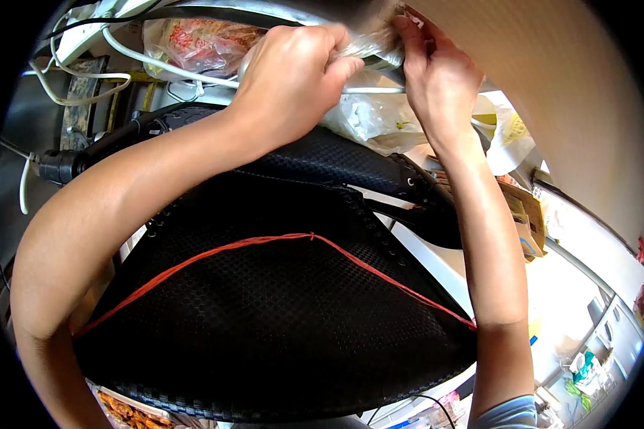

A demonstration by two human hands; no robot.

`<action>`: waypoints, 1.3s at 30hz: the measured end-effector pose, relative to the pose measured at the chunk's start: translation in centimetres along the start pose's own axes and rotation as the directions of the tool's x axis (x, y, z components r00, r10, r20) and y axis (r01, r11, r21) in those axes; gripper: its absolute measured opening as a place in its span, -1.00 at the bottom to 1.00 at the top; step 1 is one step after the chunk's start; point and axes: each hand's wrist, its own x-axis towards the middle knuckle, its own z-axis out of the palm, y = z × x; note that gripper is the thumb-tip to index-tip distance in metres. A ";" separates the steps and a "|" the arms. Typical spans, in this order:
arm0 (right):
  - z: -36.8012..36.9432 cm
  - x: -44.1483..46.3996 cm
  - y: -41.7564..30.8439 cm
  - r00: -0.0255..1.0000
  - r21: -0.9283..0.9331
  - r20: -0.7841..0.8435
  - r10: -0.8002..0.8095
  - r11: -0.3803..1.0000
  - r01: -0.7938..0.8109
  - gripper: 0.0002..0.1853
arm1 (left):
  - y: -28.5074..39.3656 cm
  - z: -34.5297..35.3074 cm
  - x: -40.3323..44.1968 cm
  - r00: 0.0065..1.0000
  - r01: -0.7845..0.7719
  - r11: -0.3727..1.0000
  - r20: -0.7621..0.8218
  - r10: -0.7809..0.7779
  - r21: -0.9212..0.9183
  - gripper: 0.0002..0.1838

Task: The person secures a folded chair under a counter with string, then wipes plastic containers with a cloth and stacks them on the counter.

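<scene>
My left hand [286, 89] is closed around a bundle of pale, shiny strands [372, 47] near the top of the view. To its right, my right hand [444, 82] has its thumb and fingers pinched on the other end of the strands, close to a large beige surface [572, 79]. Between the hands the strands are partly blurred. Below both arms spreads a black sheet-like piece with a woven texture [279, 300]. A knotted red string [250, 241] lies across it in an arch.
A clear plastic bag with red print [200, 43] lies behind my left hand. White cables [122, 84] and a power strip [86, 39] are at the upper left. Another plastic bag [372, 118] sits below the hands. A cardboard box [526, 218] stands right of my right forearm.
</scene>
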 end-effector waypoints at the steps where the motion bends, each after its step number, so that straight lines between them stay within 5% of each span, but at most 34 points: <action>1: 0.3 0.1 0.2 1.000 0.002 0.002 0.004 1.000 -0.004 -0.76 | 0.0 0.2 0.0 1.000 0.001 1.000 0.005 -0.001 0.000 -0.69; 3: 1.1 0.2 0.9 0.992 0.134 -0.121 -0.026 0.990 0.042 -0.77 | 0.2 0.5 0.3 0.994 -0.025 0.983 -0.106 0.005 -0.184 -0.82; 5: 0.0 0.8 0.1 0.993 0.119 -0.037 0.110 0.987 -0.104 -0.75 | 1.1 -0.6 1.4 0.971 0.209 0.960 0.155 -0.182 -0.185 -0.65; 7: 0.0 1.1 0.3 0.969 0.094 0.037 0.243 0.965 -0.246 -0.72 | 1.5 -0.3 2.4 0.998 -0.049 0.952 0.026 0.060 -0.302 -0.52; 13: 1.4 0.5 1.1 0.957 0.140 -0.157 0.243 0.965 -0.222 -0.67 | 2.0 0.0 4.0 0.987 -0.012 0.992 0.159 0.032 -0.124 -0.54; 15: 1.9 0.8 1.9 0.985 -0.423 0.013 -0.172 0.892 0.162 -0.70 | 2.5 -0.2 4.3 0.983 0.022 0.992 0.185 0.002 -0.125 -0.55; 16: 2.3 0.9 1.1 0.976 0.037 -0.086 0.198 0.980 -0.195 -0.73 | 2.7 -0.4 4.4 0.981 0.030 0.993 0.196 -0.007 -0.116 -0.56; 19: 2.5 0.8 0.9 0.973 0.181 -0.096 0.210 0.965 -0.190 -0.75 | 3.5 -1.2 4.8 0.964 0.138 0.983 0.244 -0.105 -0.121 -0.55; 27: 0.8 0.9 0.6 0.986 0.153 -0.163 0.028 0.988 -0.003 -0.78 | 2.6 -1.1 5.1 0.968 0.024 0.999 0.249 -0.014 -0.037 -0.47; 29: -0.1 0.4 0.1 0.970 0.153 0.120 0.213 0.961 -0.230 -0.76 | 3.6 -2.0 4.4 0.971 0.018 0.999 0.238 -0.007 -0.044 -0.47; 30: -0.1 0.2 0.4 0.970 0.153 0.121 0.213 0.961 -0.230 -0.76 | 3.9 -2.2 4.3 0.972 0.014 0.999 0.234 -0.002 -0.049 -0.47; 32: 0.0 -0.1 1.3 0.992 0.021 -0.050 -0.118 0.993 0.119 -0.77 | 4.1 -2.3 4.4 0.972 -0.006 0.998 0.233 0.022 -0.069 -0.47; 35: 1.1 0.1 2.2 0.968 -0.024 -0.200 -0.150 0.989 0.149 -0.77 | 3.6 -2.1 4.4 0.974 0.014 0.997 0.228 0.003 -0.072 -0.47; 36: -0.1 0.1 0.8 0.992 0.043 -0.021 0.126 0.991 -0.125 -0.77 | 3.3 -1.8 4.4 0.975 0.029 0.997 0.224 -0.013 -0.068 -0.48; 39: 0.0 0.4 -0.1 0.959 0.167 -0.027 0.281 0.947 -0.273 -0.77 | 2.2 -0.9 4.7 0.978 0.072 0.989 0.203 -0.045 -0.126 -0.55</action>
